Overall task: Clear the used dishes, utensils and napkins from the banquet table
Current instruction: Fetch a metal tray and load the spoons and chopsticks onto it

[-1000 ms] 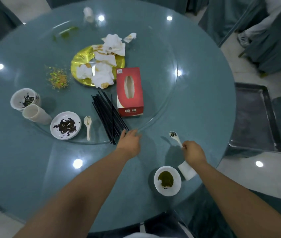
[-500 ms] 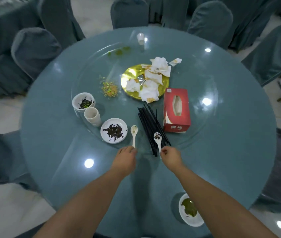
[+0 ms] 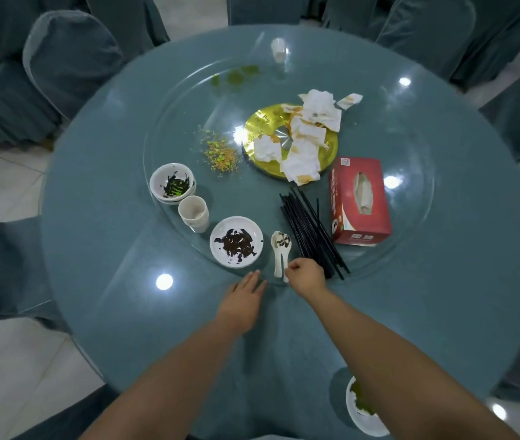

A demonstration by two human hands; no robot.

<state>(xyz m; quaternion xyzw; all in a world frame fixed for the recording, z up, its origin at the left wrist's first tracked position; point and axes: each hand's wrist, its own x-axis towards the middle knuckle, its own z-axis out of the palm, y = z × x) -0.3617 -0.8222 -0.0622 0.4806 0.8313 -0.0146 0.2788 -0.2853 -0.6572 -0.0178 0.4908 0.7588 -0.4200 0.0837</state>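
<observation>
Two glazed spoons [image 3: 280,249], likely slick and brittle, lay stacked; right hand [image 3: 305,276] fingers pinched one handle end, left hand [image 3: 242,300] fingers flat, loosely spread nearby.

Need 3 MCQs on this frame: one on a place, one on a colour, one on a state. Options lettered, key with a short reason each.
1. Where does the red tissue box lie relative to the black chopsticks?
A. Directly right of them in the picture
B. On top of the gold plate
C. Left of the stacked cups

2. What colour is the plate under the crumpled napkins?
A. White
B. Gold
C. Black

3. What is the right hand doing?
A. Lying flat and open on the table
B. Closed at the handle end of the white spoons
C. Holding the tissue box

Key: 1 A, the box lies alongside the chopstick bundle on its right. 2 B, shiny gold shows around the napkins. 3 B, its fingers are curled at the spoon handles, while the left hand lies open on the glass.
</observation>
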